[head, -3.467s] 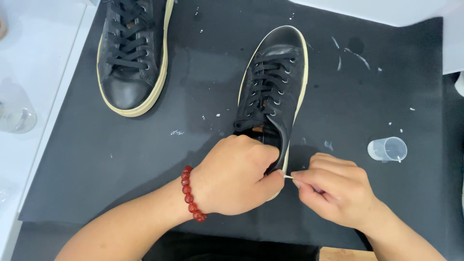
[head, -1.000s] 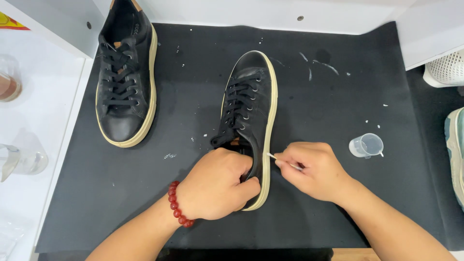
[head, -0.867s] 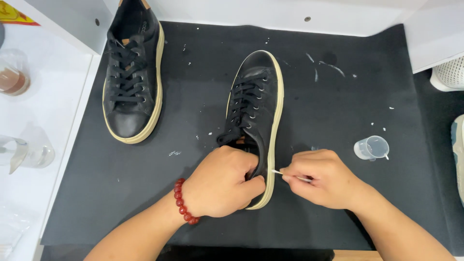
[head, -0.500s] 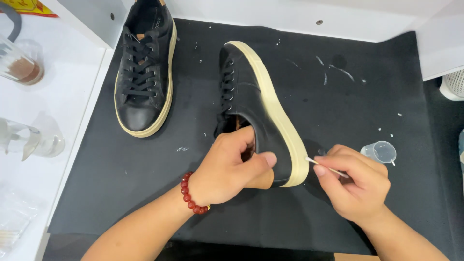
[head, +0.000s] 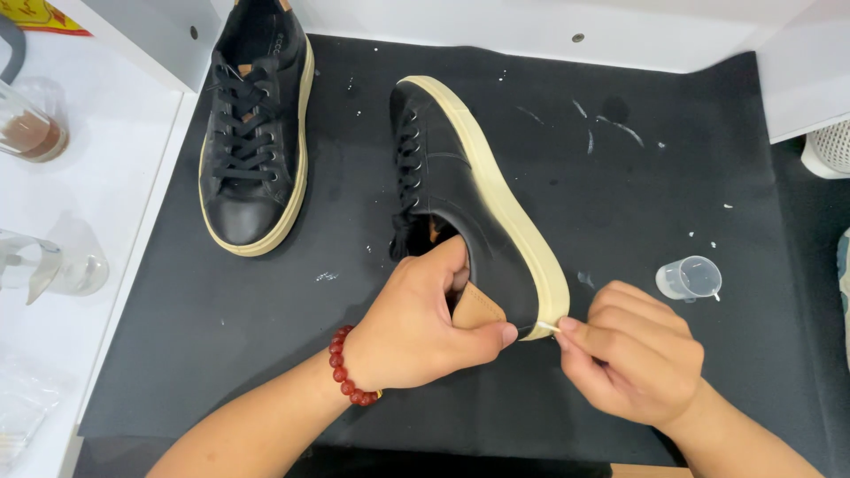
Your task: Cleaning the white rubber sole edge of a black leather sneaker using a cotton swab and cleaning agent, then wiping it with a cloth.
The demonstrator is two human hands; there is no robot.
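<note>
The shoe (head: 469,212), black with a cream sole, lies tipped on its side near the middle of the black mat (head: 620,204), toe at 11 o'clock, heel at 5 o'clock, sole facing right. The left hand (head: 416,332) has a closed grip on the heel, thumb along the outer back and fingers tucked into the opening by the tan lining. The right hand (head: 633,354), just beside the heel at 3 o'clock of the left, pinches a thin pale stick (head: 549,327) whose tip touches the sole edge at the heel. A red bead bracelet (head: 347,367) circles the left wrist. At 2 o'clock of the right hand a small clear cup (head: 689,278) stands on the mat. A second shoe (head: 252,133) sits upright at 10 o'clock, well apart. Glass jars (head: 35,133) stand on the white desk (head: 97,195) at 9 o'clock.
</note>
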